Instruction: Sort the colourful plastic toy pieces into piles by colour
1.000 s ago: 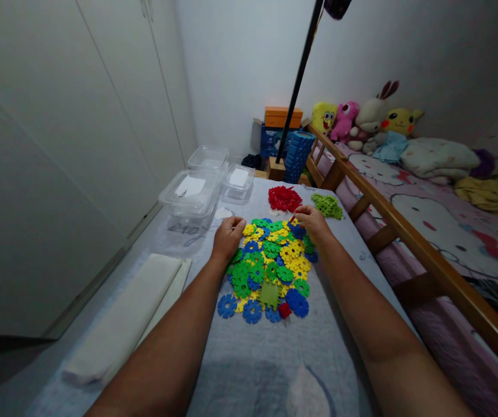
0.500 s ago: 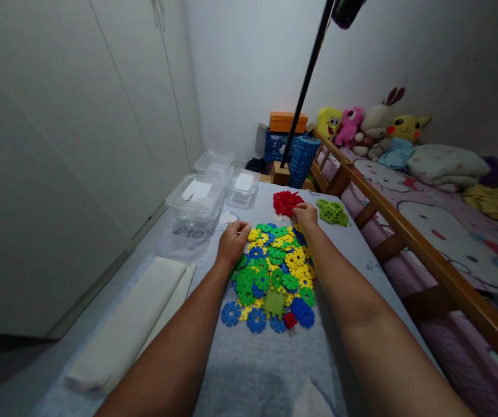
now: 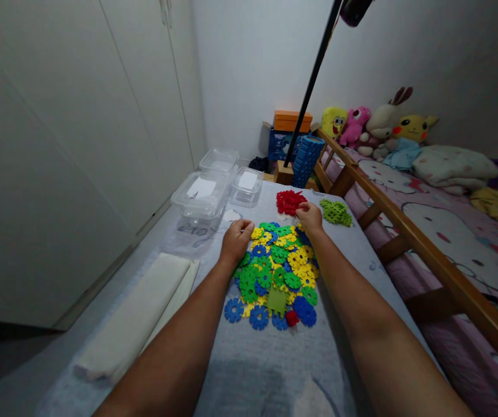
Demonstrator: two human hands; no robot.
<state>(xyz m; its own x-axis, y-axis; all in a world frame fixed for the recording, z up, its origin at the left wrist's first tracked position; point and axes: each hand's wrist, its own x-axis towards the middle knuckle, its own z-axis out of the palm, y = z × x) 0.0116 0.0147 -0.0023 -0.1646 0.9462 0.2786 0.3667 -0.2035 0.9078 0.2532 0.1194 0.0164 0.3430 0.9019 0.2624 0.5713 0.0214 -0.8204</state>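
Note:
A loose heap of snowflake-shaped plastic discs (image 3: 278,255) in green, yellow and blue lies on the cloth-covered table. My left hand (image 3: 237,240) is at the heap's far left edge, fingers curled and pressed together; what they hold, if anything, is too small to make out. At the far right, my right hand (image 3: 310,218) is closed in a pinch beside a pile of small red pieces (image 3: 289,201). Its fingertips are close to that pile, and their contents are hidden. A flat olive-green square piece (image 3: 277,301) and a small red block (image 3: 292,318) rest at the heap's near edge.
Green pieces (image 3: 336,212) form a small pile at the far right. Clear plastic containers (image 3: 201,197) stand at the back left, and a folded white cloth (image 3: 138,315) lies on the left. A wooden bed rail (image 3: 388,214) runs along the right side.
The camera view has shifted slightly, so the scene sits a little further right. Both hands stay in nearly the same places, still closed.

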